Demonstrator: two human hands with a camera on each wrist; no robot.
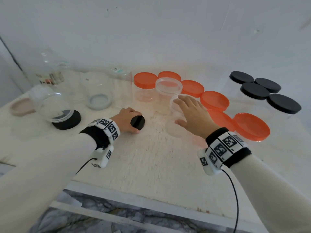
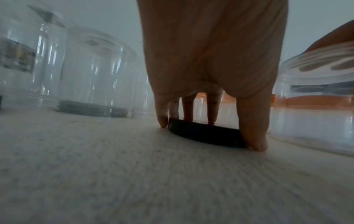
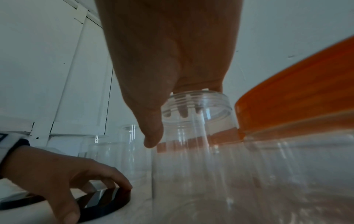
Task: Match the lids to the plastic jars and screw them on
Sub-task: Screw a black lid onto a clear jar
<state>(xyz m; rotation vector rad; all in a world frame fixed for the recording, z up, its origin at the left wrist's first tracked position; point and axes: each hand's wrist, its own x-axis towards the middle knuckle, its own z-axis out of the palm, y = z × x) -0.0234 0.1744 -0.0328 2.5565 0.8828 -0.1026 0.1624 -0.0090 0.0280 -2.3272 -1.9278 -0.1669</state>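
Black lid (image 1: 137,123) between left fingers (image 2: 252,121)

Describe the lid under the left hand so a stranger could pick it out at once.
On the white wooden tabletop, look left of the cluster of orange-lidded clear plastic jars, near the table's middle. There the left hand grips a small round black plastic lid lying flat. Unlike the other black lids, it sits on no jar and is smaller than the loose one to its left.
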